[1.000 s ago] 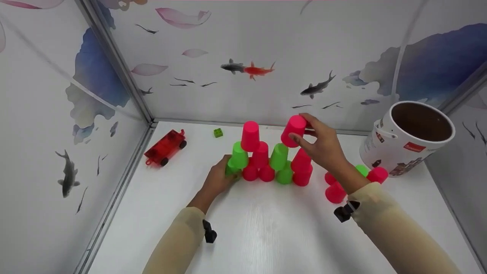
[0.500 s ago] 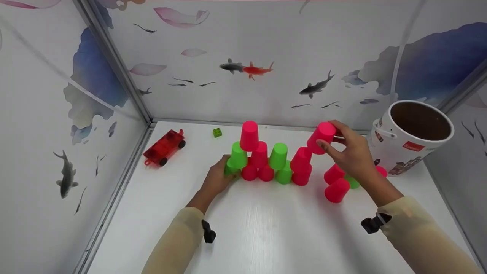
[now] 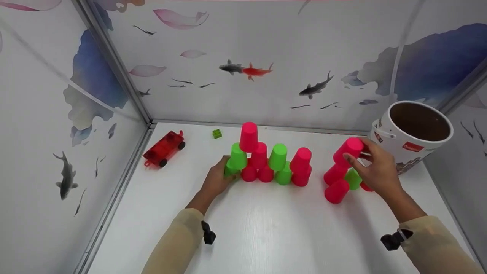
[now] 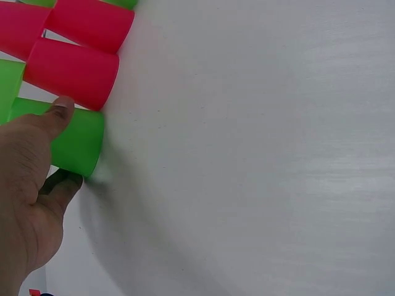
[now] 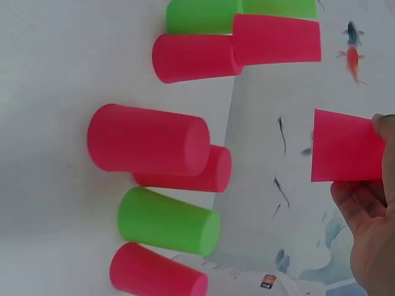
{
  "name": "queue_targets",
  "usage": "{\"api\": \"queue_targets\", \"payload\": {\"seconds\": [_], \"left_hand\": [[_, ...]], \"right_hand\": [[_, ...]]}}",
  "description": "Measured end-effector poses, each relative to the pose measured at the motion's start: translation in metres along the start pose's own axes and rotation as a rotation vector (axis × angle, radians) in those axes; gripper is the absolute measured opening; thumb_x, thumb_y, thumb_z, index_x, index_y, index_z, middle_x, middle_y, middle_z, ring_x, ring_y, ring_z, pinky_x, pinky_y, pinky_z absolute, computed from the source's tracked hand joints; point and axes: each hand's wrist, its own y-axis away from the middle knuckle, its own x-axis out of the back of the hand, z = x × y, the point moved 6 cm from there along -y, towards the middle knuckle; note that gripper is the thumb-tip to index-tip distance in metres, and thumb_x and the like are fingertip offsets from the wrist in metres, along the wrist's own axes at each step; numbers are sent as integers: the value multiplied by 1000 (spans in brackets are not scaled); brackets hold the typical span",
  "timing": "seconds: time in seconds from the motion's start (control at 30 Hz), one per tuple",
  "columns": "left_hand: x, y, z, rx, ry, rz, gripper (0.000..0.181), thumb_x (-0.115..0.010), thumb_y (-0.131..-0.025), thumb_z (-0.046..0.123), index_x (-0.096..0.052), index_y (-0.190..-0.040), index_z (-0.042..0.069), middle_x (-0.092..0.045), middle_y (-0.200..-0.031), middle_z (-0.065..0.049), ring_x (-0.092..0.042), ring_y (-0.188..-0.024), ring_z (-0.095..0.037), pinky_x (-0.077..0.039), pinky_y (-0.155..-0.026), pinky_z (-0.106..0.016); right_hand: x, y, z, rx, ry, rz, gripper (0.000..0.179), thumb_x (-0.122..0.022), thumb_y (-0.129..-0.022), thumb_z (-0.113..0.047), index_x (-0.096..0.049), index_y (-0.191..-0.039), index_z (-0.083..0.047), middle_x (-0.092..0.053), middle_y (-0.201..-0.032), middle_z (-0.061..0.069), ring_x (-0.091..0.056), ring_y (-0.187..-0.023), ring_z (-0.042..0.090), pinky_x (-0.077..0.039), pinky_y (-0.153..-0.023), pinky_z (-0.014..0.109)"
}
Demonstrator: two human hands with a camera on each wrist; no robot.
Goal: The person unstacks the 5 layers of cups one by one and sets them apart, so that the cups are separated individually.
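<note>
My left hand point(image 3: 217, 179) holds a green cup point(image 4: 80, 139) at the left end of the stack's bottom row, thumb on one side and fingers on the other. Upside-down pink and green cups form this stack in the middle of the table. A second row stands on the bottom one, and a single pink cup point(image 3: 249, 137) tops its left part. In my right hand point(image 3: 376, 167) is an upside-down pink cup point(image 5: 345, 148), gripped above a loose group at the right. That group has a front pink cup point(image 3: 336, 191), a green cup point(image 5: 166, 221) and others partly hidden.
A white bucket point(image 3: 380, 152) with a brown inside stands at the back right. On the left lies a red toy wagon point(image 3: 164, 149) with black wheels, and a small green toy brick point(image 3: 217, 133) is near the back wall. Printed panels point(image 3: 182, 106) enclose the table.
My right hand has carried its pink cup right and down, from above the stack's right part to over the loose cups. My left hand stays at the green cup.
</note>
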Motion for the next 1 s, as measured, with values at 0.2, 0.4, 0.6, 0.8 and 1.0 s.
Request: {"api": "queue_targets", "payload": {"seconds": [0.2,0.4,0.6,0.8,1.0], "left_hand": [[-1,1,0,4,-6,-7,61,-81,-102,29,-51,-155,24,-69,-148,-4,-63,-138,-27,-49,-123,-53],[-1,0,0,-4,-23,-1,63,-81,-102,26,-49,-156,23,-68,-150,-5,-63,-140,-28,-49,-123,-53],[-1,0,0,-3,-17,-1,63,-80,-103,26,-48,-157,24,-66,-151,-5,-62,-139,-27,-48,-124,-53],[0,1,1,-9,-19,2,62,-80,-103,26,-49,-156,22,-66,-151,-6,-61,-140,-28,-48,-125,-54],[1,2,2,-30,-20,11,60,-80,-103,26,-50,-155,23,-68,-149,-6,-63,-136,-28,-50,-121,-53]], "right_hand": [[4,23,34,-54,24,8,72,-90,-95,-20,-53,-153,-1,-69,-141,27,-70,-125,52,-35,-86,-7],[3,47,62,-89,62,24,70,-89,-96,-24,-54,-151,0,-68,-140,29,-69,-123,54,-33,-86,-8],[1,61,75,-131,45,37,73,-89,-96,-23,-52,-154,1,-65,-146,30,-66,-129,56,-34,-87,-7],[-1,67,78,-142,30,52,74,-89,-96,-23,-51,-156,0,-64,-148,29,-64,-131,57,-33,-87,-8],[-4,75,81,-137,35,60,76,-91,-93,-19,-52,-156,-1,-65,-148,27,-66,-129,54,-33,-87,-9]]}}
